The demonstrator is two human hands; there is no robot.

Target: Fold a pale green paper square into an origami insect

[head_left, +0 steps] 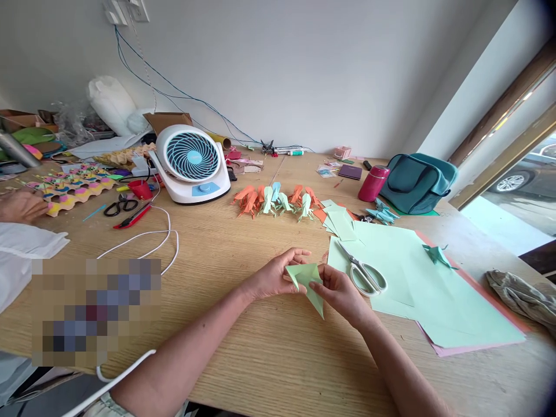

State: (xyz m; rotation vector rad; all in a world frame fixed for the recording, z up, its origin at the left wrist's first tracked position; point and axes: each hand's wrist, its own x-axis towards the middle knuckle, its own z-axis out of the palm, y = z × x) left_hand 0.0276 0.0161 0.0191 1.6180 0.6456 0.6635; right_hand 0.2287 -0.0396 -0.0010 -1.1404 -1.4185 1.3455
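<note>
A partly folded piece of light green paper is held between my two hands above the wooden table. My left hand grips its left side, the fingers reaching behind it. On the other side my right hand pinches the paper with thumb and fingers near its right edge. One pointed flap hangs down between the hands. Just right of my right hand, white-handled scissors lie on large pale green sheets. Beyond my hands stands a row of folded paper figures in orange, green and blue.
A white fan stands behind on the left, its white cable looping across the table. At the right are a pink flask, a teal bag and a green folded figure. Another person's hand is at the far left beside an egg carton.
</note>
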